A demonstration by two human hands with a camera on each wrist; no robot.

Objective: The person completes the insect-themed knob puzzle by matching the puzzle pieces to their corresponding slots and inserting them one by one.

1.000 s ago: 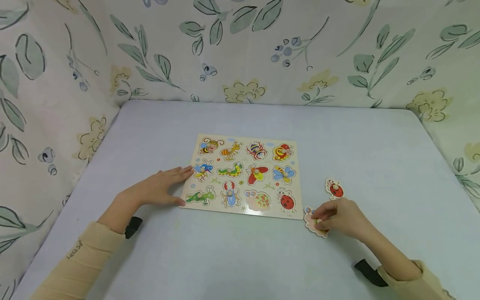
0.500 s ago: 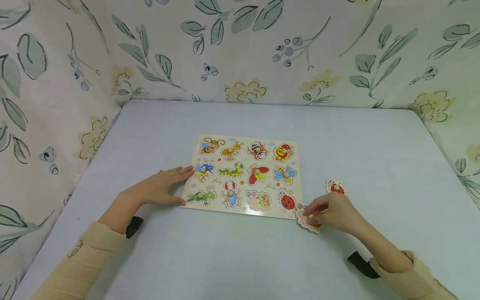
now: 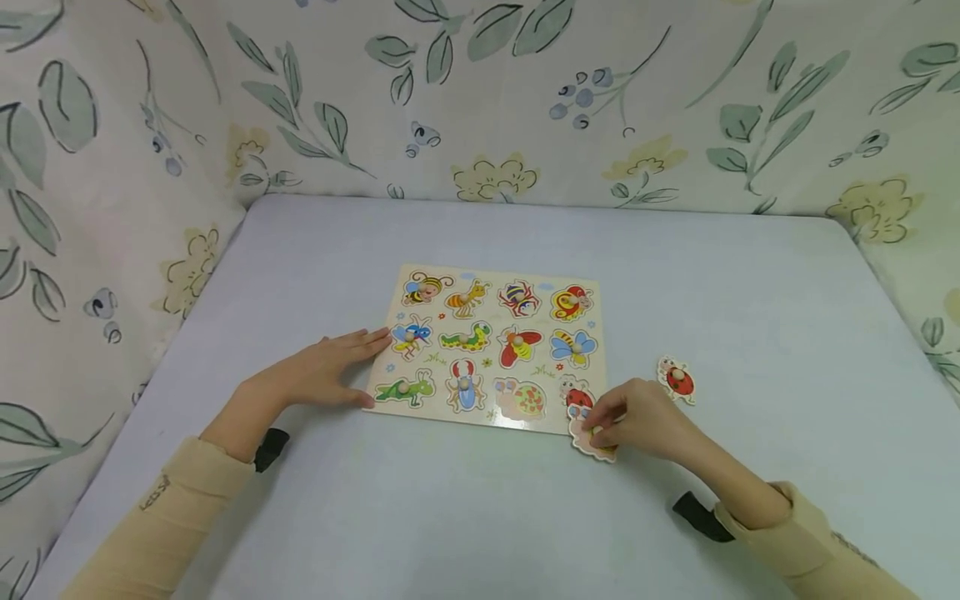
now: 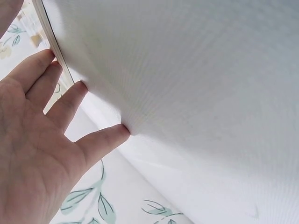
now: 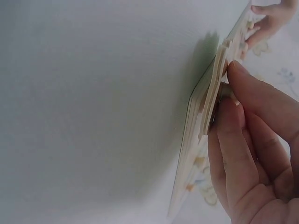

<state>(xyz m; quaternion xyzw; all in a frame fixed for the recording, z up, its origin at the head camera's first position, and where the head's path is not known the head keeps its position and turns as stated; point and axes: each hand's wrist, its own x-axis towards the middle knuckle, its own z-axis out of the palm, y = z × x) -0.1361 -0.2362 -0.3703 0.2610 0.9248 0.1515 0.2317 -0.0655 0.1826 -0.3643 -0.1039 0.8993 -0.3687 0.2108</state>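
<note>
My right hand pinches the small knob of a snail puzzle piece. That piece overlaps the lower right corner of the wooden insect puzzle board and part of its printed ladybug. In the right wrist view, the snail piece shows edge-on above the board, thumb and fingers around the knob. Left of the board, my left hand lies with fingers extended, fingertips at its edge. Knobbed insects fill most places; the printed snail and ladybug carry no knob.
A loose ladybug piece with a knob lies on the white table, right of the board. Floral cloth rises behind the table and along both sides. A black strap end hangs below the right wrist.
My right hand has carried the snail piece leftward from the table to the board's lower right corner, uncovering the loose ladybug. My left hand stays at the board's left edge.
</note>
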